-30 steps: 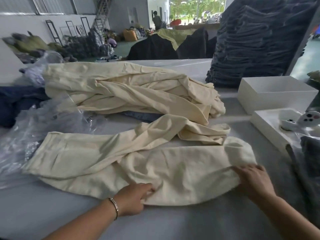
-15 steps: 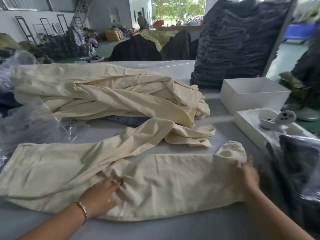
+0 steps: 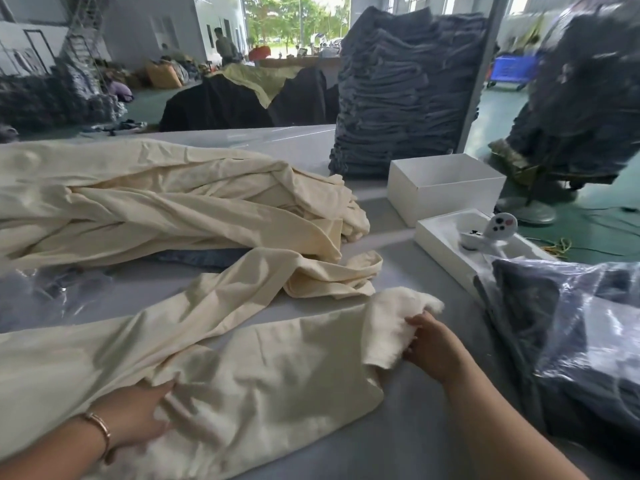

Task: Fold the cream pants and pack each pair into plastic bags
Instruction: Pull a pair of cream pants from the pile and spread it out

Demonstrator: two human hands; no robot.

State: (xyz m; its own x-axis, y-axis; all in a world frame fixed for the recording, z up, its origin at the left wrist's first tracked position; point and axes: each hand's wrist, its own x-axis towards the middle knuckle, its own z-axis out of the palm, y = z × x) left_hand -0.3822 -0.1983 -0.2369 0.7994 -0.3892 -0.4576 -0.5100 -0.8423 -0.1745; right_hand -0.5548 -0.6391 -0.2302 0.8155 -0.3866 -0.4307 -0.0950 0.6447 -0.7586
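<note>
Head view: at the far left, clear plastic bags (image 3: 52, 296) lie crumpled on the grey surface (image 3: 415, 427), partly under cream cloth. Nearer, the pair of cream pants (image 3: 259, 375) being worked lies flat across the surface from the left edge to the middle, with one leg trailing up and away toward the heap of unfolded cream pants (image 3: 173, 209) behind. The left hand (image 3: 138, 420) presses down on the cloth near its lower edge; its fingers look spread, though their tips sink into a fold. Further right, the right hand (image 3: 433, 348) pinches the raised end of the leg, its grip closed on the hem. The fabric looks light, soft and limp: it wrinkles freely and sags wherever unsupported. It should likely be taken by hems or the waistband, with a flat palm anchoring the fold line so the layers do not slide. At the far right sit bagged dark garments (image 3: 571, 327).
</note>
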